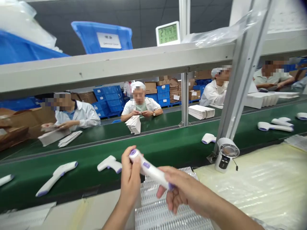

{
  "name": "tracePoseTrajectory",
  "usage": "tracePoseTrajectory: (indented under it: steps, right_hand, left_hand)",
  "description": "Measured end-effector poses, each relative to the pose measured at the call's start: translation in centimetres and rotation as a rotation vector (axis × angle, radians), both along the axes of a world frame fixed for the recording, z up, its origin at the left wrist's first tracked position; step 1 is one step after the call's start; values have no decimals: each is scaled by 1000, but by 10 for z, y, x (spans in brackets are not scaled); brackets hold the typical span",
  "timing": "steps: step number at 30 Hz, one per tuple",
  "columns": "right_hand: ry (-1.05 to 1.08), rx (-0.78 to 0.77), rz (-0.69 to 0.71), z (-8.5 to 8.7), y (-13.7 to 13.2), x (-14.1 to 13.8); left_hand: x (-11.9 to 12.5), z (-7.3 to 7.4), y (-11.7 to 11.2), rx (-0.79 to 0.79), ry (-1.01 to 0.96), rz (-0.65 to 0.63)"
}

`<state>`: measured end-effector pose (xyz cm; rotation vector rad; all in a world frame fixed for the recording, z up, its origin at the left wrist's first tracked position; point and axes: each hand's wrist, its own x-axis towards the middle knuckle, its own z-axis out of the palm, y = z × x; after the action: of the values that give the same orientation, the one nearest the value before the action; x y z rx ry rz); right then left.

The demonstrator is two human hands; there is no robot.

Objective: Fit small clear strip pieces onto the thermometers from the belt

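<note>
A white device (pixel 153 171) was held at the near side of the green belt (pixel 172 145); its left end was pinched by the left hand (pixel 129 180), its purple-tipped right end grasped by the right hand (pixel 183 187).

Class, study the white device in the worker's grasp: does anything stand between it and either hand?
Nothing visible does. The left hand already grips the upper end of the white device, and the right hand meets its lower end directly, with nothing seen in between.
</note>
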<state>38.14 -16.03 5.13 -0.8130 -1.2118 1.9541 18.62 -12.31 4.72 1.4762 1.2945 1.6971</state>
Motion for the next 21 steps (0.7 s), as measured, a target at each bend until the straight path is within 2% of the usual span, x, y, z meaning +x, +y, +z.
tracePoseTrajectory:
  steps: [3, 4, 5, 8, 10, 12, 14, 18, 19, 21]
  right_hand:
    - [-321, 234, -268, -17, 32, 15]
    - [-495, 360, -374, -25, 46, 22]
    - [-588, 407, -439, -34, 61, 29]
    - [-787, 482, -562, -58, 96, 51]
    - [-889, 539, -601, -70, 107, 61]
    - [-973, 598, -621, -75, 107, 67]
    - [-1039, 654, -642, -71, 100, 67]
    - [-1049, 768, -609, -42, 66, 50]
    - [-980, 806, -541, -35, 54, 41]
    - [-776, 759, -221, -25, 25, 19]
  left_hand:
    - [-9, 2, 13, -62, 127, -59]
    - [-14, 4, 18, -76, 118, -48]
    - [-20, 5, 22, -91, 88, -19]
    - [-37, 9, 33, -100, -27, 47]
    - [-44, 10, 37, -74, -74, 38]
    - [-47, 9, 40, -39, -88, 21]
    - [-46, 7, 42, 7, -75, 12]
    - [-43, 3, 46, 70, -48, 5]
    - [-43, 3, 46, 72, -43, 12]
    - [-41, 6, 44, 67, -25, 22]
